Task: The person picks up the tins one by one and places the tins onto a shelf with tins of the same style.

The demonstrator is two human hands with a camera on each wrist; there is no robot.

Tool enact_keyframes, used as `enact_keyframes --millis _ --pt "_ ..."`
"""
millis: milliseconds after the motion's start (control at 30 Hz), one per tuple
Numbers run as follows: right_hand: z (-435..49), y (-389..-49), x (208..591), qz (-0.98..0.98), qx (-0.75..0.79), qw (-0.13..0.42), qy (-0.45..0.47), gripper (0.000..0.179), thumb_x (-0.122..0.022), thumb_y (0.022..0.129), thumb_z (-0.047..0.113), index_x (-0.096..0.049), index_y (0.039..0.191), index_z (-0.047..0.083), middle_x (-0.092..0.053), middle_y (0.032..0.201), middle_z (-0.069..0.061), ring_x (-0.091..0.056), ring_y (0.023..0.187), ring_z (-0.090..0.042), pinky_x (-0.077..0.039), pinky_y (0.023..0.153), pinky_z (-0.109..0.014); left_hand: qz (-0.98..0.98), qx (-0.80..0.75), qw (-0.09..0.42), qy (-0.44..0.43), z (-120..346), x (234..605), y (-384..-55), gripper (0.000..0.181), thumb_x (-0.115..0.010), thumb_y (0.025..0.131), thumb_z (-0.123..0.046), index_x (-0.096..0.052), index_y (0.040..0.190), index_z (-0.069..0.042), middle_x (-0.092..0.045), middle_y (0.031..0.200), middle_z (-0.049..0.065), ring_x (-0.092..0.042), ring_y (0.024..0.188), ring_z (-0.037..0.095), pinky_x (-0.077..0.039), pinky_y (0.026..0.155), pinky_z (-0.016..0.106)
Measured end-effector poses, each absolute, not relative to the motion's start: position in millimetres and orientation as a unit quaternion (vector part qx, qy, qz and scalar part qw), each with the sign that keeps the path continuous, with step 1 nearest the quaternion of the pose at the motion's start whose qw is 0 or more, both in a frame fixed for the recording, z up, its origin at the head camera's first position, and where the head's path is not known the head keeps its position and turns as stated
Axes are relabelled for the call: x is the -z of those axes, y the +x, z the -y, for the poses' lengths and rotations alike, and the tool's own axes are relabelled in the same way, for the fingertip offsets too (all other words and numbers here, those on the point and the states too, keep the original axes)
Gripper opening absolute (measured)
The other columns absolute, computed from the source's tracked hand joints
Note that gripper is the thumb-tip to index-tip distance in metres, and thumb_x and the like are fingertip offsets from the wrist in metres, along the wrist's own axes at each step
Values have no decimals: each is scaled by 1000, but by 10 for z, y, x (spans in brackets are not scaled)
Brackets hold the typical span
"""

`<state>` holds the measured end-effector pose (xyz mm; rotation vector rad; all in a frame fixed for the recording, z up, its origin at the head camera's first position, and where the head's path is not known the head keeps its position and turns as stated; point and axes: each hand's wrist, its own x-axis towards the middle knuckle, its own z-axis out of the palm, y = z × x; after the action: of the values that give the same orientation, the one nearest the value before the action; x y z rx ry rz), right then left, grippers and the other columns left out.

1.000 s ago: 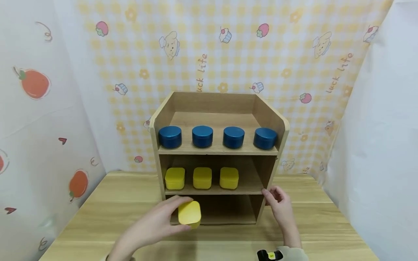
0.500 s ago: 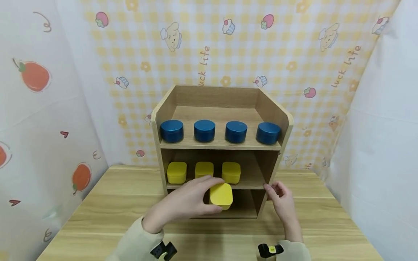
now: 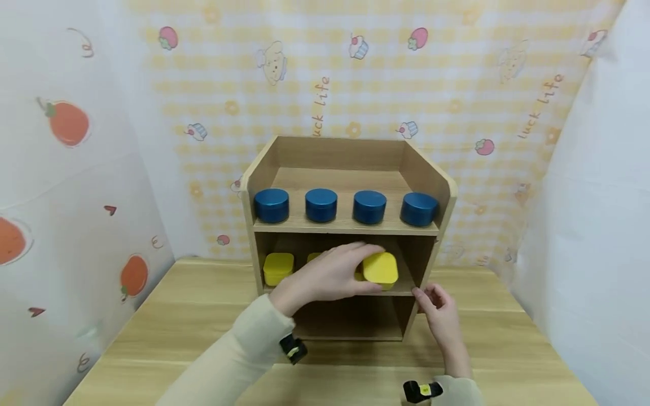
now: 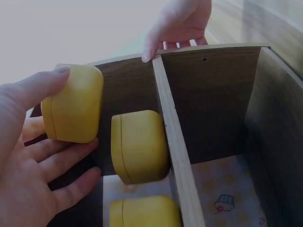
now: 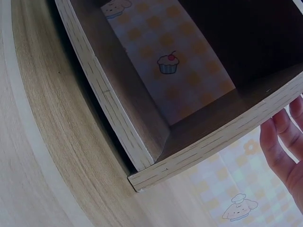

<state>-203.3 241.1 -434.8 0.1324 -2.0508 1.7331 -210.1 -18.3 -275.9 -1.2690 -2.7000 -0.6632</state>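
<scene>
My left hand (image 3: 330, 274) pinches a yellow box (image 3: 381, 268) with rounded corners between thumb and fingers. It is at the right end of the middle level of a wooden shelf (image 3: 350, 230). In the left wrist view the held box (image 4: 75, 106) is tilted and apart from the yellow box beside it (image 4: 141, 146). At the left end of that level sits another yellow box (image 3: 278, 269); the boxes between are mostly hidden by my hand. My right hand (image 3: 440, 316) grips the shelf's right side panel, its thumb on the front edge, as the left wrist view shows.
Several round blue tins (image 3: 321, 205) stand in a row along the shelf's top level. Below the middle level is the bottom compartment (image 3: 350, 318). The shelf stands on a wood-grain table (image 3: 213, 304), with a patterned cloth (image 3: 213, 84) behind and white sheets at the sides.
My left hand has carried the yellow box up and to the right, from in front of the bottom compartment to the middle level. My right hand has stayed on the side panel.
</scene>
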Motion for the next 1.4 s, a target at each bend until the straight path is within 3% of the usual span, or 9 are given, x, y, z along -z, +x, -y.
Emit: enact_keyframes --millis 300,400,600,867,1033,1400 --pt "-2459 -2029 4380 745 -622 236 51 13 -64 94 2 -57 84 -1 -53 65 -9 -57 60 -15 -53 58 -27 888 199 -35 -412 -241 2634 -2375 68 -66 92 -45 -41 148 -15 -60 110 -5 -54 86 9 -45 77 23" --pt "-2424 -2051 4361 743 -626 230 56 12 -64 94 3 -57 85 -2 -53 66 -7 -56 61 -14 -53 58 -27 893 199 -55 -399 -275 2640 -2427 69 -64 94 -44 -38 150 -16 -58 117 -4 -55 91 10 -46 82 24" --pt "-2407 -2053 4339 746 -625 222 66 12 -63 95 4 -57 86 -2 -53 67 -6 -57 63 -13 -53 60 -26 900 188 -76 -387 -356 2696 -2525 69 -62 95 -42 -33 152 -17 -44 147 1 -47 125 12 -38 105 28" --pt "-2432 -2038 4338 747 -622 223 66 12 -63 95 4 -57 86 -1 -53 68 -12 -57 63 -14 -54 59 -27 907 139 -105 -383 -470 2743 -2547 71 -56 97 -47 -27 155 -18 -31 156 -4 -29 141 15 -27 112 28" --pt "-2422 -2029 4340 749 -620 224 67 12 -63 95 4 -57 86 -1 -54 69 -13 -57 63 -15 -54 59 -28 916 118 -112 -366 -487 2768 -2524 71 -55 97 -50 -26 155 -22 -27 157 -7 -21 145 17 -22 115 31" --pt "-2417 -2019 4325 750 -617 231 61 14 -63 95 6 -58 85 -2 -54 67 -5 -58 62 -15 -54 58 -28 918 99 -101 -371 -509 2825 -2528 70 -56 95 -52 -31 153 -21 -33 155 -6 -28 142 14 -25 114 30"
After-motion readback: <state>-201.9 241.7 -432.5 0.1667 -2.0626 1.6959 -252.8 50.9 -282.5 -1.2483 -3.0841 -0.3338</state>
